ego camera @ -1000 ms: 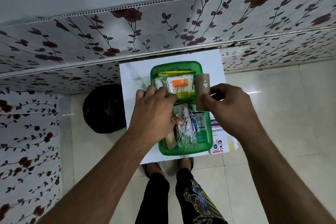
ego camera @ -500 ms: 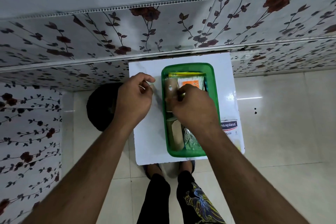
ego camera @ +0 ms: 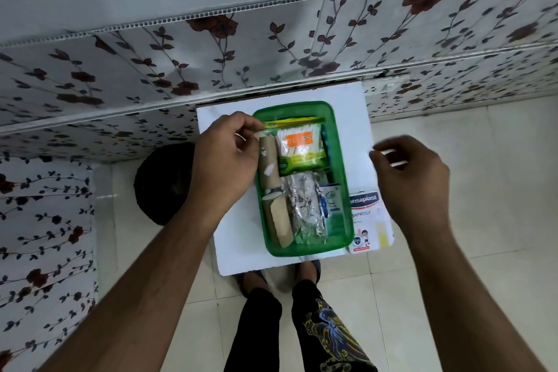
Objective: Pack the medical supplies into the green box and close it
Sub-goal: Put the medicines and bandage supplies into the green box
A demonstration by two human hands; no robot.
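The green box (ego camera: 305,251) lies without a lid on a small white table (ego camera: 238,235). Inside, two brown bandage rolls (ego camera: 268,160) lie end to end along its left wall. A cotton-swab pack with an orange label (ego camera: 299,145), a crinkled foil pack (ego camera: 305,208) and a small blue-and-white carton (ego camera: 330,199) fill the remaining space. A Hansaplast box (ego camera: 367,220) rests on the table just right of the green box. My left hand (ego camera: 225,160) is curled against the box's upper left rim beside the top roll. My right hand (ego camera: 413,181) hovers past the table's right edge, fingers apart and holding nothing.
A floral-patterned wall runs right behind the table. A black round object (ego camera: 163,184) sits on the tiled floor to the left. My legs and feet (ego camera: 302,281) stand at the table's near edge.
My right hand put the brown roll into the box's left side, let it go and drew back to the right. My left hand came up against the box's left rim.
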